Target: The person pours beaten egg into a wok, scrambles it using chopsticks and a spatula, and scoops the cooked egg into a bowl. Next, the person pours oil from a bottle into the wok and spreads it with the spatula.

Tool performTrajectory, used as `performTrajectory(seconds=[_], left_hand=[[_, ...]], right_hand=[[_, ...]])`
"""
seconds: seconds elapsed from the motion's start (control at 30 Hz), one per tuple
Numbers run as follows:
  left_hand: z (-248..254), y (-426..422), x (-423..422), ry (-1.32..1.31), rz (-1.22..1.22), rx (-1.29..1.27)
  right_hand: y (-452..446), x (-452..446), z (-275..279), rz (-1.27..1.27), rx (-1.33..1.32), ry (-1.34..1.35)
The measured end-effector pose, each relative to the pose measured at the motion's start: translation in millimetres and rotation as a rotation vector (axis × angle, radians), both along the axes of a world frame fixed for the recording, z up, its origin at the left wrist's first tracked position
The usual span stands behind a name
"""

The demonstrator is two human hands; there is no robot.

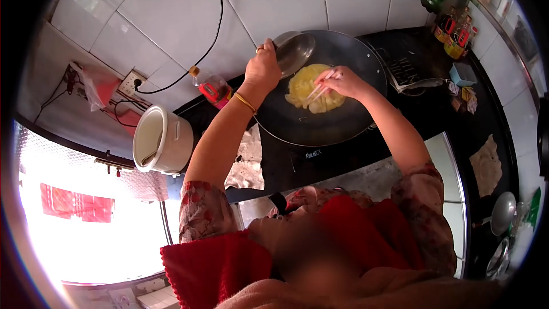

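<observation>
My left hand (264, 67) grips the rim of a metal bowl (298, 50), which is tilted over the upper left side of a large dark wok (337, 129). A yellow mass of egg (300, 83) lies spread in the middle of the wok. Pale chopsticks (320, 91) are pinched in my right hand (343, 82), their tips down in the egg. Whether anything is left inside the bowl cannot be made out.
Left of the wok stand a red-labelled bottle (211, 87) and a white pot (171, 137) with a utensil inside. A black cable (220, 23) runs along the tiled wall. Sauce bottles (457, 34) and a light blue box (462, 74) sit at the right corner.
</observation>
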State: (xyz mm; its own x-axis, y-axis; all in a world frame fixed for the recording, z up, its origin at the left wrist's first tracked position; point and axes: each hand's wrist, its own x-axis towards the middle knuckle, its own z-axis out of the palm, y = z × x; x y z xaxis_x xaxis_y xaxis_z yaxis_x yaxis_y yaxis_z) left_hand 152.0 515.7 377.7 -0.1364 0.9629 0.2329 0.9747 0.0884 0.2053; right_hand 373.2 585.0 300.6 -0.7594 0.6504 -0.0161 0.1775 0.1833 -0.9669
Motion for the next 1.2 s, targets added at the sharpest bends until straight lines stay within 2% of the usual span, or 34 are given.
performTrajectory(seconds=[0.07, 0.1, 0.2, 0.23, 0.33, 0.4, 0.47, 0.57, 0.6, 0.67, 0.77, 0.87, 0.93, 0.97, 1.07, 1.1, 1.2], left_hand=[[-2.6, 1.9, -0.6, 0.009, -0.003, -0.007], [-4.3, 3.2, -1.5, 0.02, -0.003, -0.006], [-5.3, 6.1, -3.0, 0.038, -0.001, -0.014], [-2.8, 6.2, -2.7, 0.033, 0.002, -0.028], [0.5, 5.6, -1.5, 0.021, 0.006, -0.034], [0.2, 5.8, -0.8, 0.021, 0.014, -0.034], [-1.6, 7.4, -0.3, 0.03, 0.027, -0.044], [-8.2, 7.4, -4.9, 0.03, 0.005, -0.038], [-9.1, 6.5, -4.7, 0.034, 0.001, -0.024], [-8.6, 5.9, -3.9, 0.043, -0.009, 0.011], [-5.0, 5.1, -1.7, 0.035, -0.001, -0.018], [-3.6, 8.8, 2.3, 0.004, 0.022, -0.05], [-1.2, 9.6, 6.2, -0.009, 0.023, -0.059], [-0.4, 9.3, 7.6, -0.015, 0.024, -0.063], [-0.8, 8.1, 9.4, -0.004, 0.004, -0.037], [-0.1, 8.4, 9.5, -0.007, 0.009, -0.044], [1.0, 9.6, 10.4, -0.011, 0.017, -0.057]], right_hand=[[6.2, -0.4, -5.2, -0.118, 0.281, -0.065], [6.4, -1.1, -5.4, -0.21, 0.263, 0.007], [13.7, 4.9, 4.7, -0.319, 0.425, 0.074], [12.3, 4.5, 9.7, -0.288, 0.302, 0.159], [-5.2, -9.5, 13.2, -0.168, 0.051, 0.186], [-14.6, -26.2, -12.1, -0.065, -0.125, 0.258], [-14.7, -31.0, -34.8, -0.036, -0.045, 0.241], [-11.1, -12.7, -3.8, -0.206, 0.161, -0.131], [-6.2, -10.0, -2.8, -0.28, 0.187, -0.1], [-0.5, 3.2, 3.2, -0.361, 0.573, -0.006], [-3.9, 13.3, 30.2, -0.385, 0.529, 0.017], [2.7, 12.0, 20.4, -0.458, 0.638, -0.052], [8.8, 10.4, -2.0, -0.392, 0.289, -0.209], [18.3, 8.9, -33.6, -0.339, 0.4, -0.044], [1.7, 9.6, -3.7, -0.256, 0.019, 0.116], [-2.0, 10.9, 7.1, -0.24, 0.052, 0.173], [-13.9, 15.3, 38.2, -0.155, -0.09, 0.139]])
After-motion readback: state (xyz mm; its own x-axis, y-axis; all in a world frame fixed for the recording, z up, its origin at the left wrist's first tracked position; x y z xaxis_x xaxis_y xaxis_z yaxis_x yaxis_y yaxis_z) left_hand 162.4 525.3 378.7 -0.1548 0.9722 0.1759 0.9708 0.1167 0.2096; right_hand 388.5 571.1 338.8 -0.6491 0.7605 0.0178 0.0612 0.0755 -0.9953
